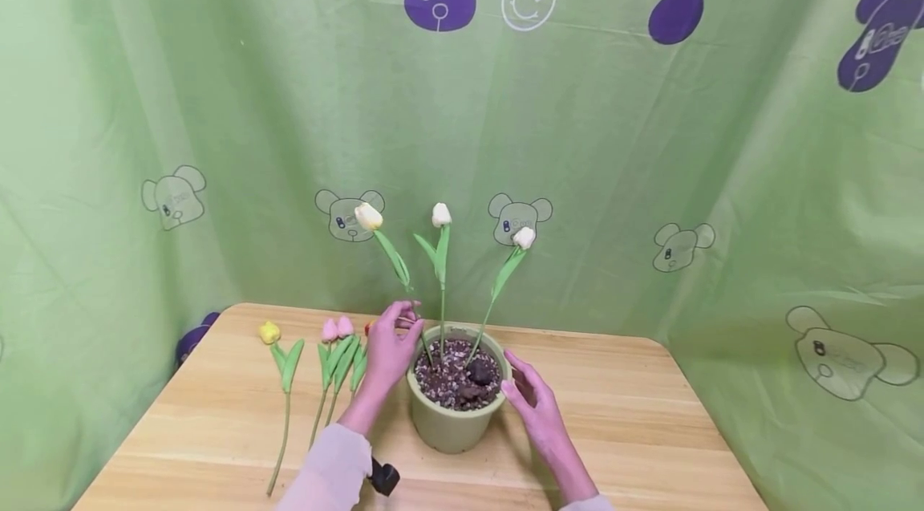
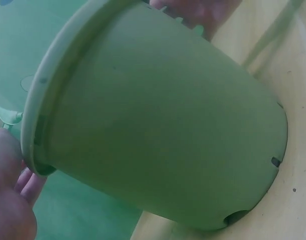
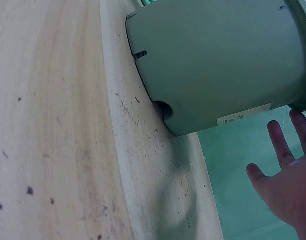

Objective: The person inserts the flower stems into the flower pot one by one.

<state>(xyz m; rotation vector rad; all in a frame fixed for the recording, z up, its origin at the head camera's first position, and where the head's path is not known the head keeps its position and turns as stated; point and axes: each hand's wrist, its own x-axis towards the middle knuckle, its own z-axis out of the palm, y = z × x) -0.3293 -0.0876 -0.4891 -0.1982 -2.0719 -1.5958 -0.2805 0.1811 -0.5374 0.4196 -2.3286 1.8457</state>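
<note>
A green flowerpot [image 1: 451, 429] filled with dark, pebbly soil [image 1: 455, 375] holds three upright artificial white tulips. At its left rim my left hand [image 1: 390, 346] pinches the stem of the left white tulip [image 1: 369, 216], which leans left. The middle white tulip [image 1: 441, 214] rises nearly straight, and the right white tulip [image 1: 524, 238] tilts right. My right hand [image 1: 537, 407] rests against the pot's right rim, thumb in front. In the right wrist view, that hand's fingers [image 3: 279, 145] are spread beside the pot [image 3: 218, 60]. The left wrist view is mostly filled by the pot's side [image 2: 163, 120].
On the wooden table [image 1: 216, 415] left of the pot lie a yellow tulip [image 1: 270, 333], pink tulips [image 1: 337, 328] and a partly hidden red one [image 1: 368, 328]. Soil crumbs [image 3: 30, 190] dot the tabletop. A green printed curtain [image 1: 462, 118] hangs behind and at both sides.
</note>
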